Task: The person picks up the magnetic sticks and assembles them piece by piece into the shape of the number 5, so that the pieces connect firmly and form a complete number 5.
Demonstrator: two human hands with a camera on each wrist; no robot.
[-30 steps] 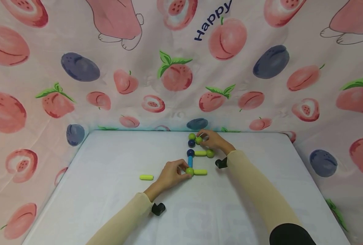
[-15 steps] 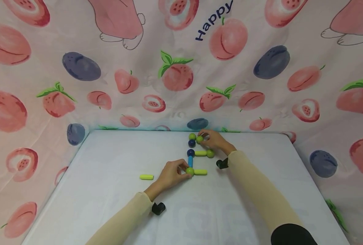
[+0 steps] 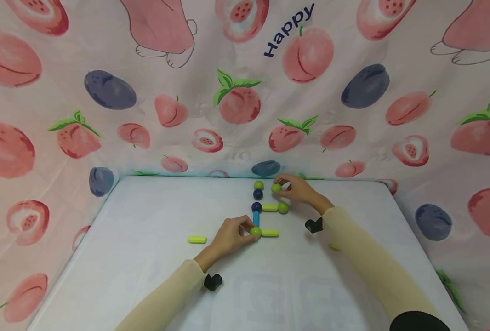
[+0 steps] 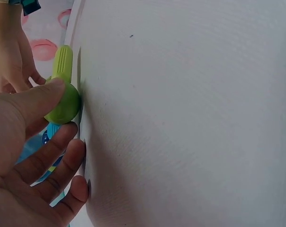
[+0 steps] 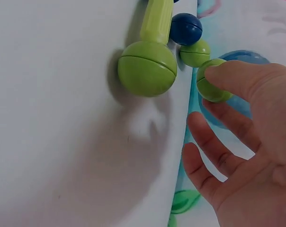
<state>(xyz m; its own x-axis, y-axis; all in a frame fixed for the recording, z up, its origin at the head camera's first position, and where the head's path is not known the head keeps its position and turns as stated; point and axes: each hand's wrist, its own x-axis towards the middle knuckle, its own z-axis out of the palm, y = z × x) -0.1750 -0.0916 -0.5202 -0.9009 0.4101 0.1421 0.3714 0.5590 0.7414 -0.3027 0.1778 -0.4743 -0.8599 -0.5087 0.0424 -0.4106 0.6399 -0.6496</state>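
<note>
My left hand pinches a green ball at the near corner of a ball-and-rod piece on the table. From that ball a yellow-green rod points right, and a blue rod leads back to a dark blue ball. A second yellow-green rod joins the dark blue ball to another green ball. Farther back, my right hand holds a separate green ball between thumb and fingertips. Left of it sit a loose dark blue ball and a green ball.
One yellow-green rod lies left of my left hand. Another yellow-green rod is partly covered by the right sleeve. The white table ends at a fruit-printed cloth behind the balls.
My right hand has moved right with its green ball, away from the two loose balls. A rod beside the right sleeve has come into view. The left hand keeps its place.
</note>
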